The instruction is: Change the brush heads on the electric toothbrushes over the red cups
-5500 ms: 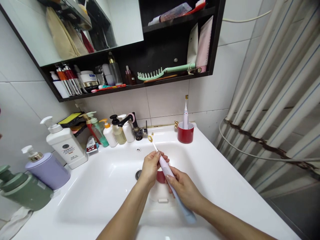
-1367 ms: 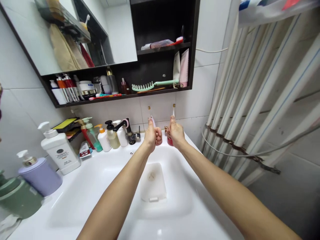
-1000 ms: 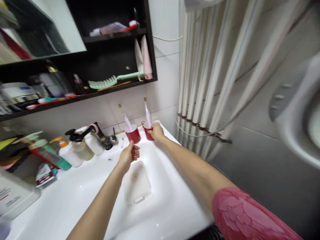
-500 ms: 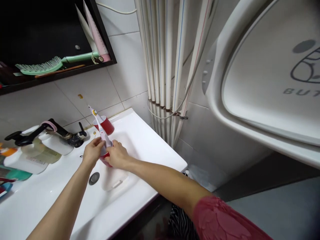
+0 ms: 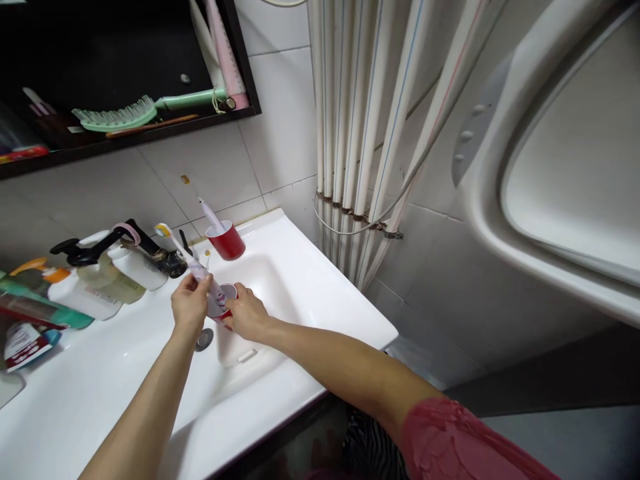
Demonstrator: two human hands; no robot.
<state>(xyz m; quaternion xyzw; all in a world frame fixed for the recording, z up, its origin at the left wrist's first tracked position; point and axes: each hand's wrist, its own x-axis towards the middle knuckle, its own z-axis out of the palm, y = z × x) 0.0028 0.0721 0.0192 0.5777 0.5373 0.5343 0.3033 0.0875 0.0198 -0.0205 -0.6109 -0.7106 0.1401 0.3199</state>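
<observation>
Over the washbasin point(image 5: 285, 287), my left hand point(image 5: 191, 303) is closed around the handle of an electric toothbrush point(image 5: 199, 270), white with a yellow and white head that points up and left. The lower end of its handle is inside a red cup point(image 5: 218, 315) with a pale inside. My right hand point(image 5: 246, 312) grips this cup by its right side, the fingers over the rim and wall. Behind them a second red cup point(image 5: 227, 241) stands on the basin's back ledge, holding another electric toothbrush point(image 5: 213, 217).
Left of the black faucet point(image 5: 173, 260), several bottles point(image 5: 117, 277) line the back of the counter. A dark shelf point(image 5: 245, 110) above holds a green hairbrush point(image 5: 120, 115). White pipes point(image 5: 350, 133) run down the wall; a large white folded basin point(image 5: 500, 200) hangs at right.
The toothbrush in my left hand has tilted left, away from the cup behind it. My view has shifted left, so the scene sits further right.
</observation>
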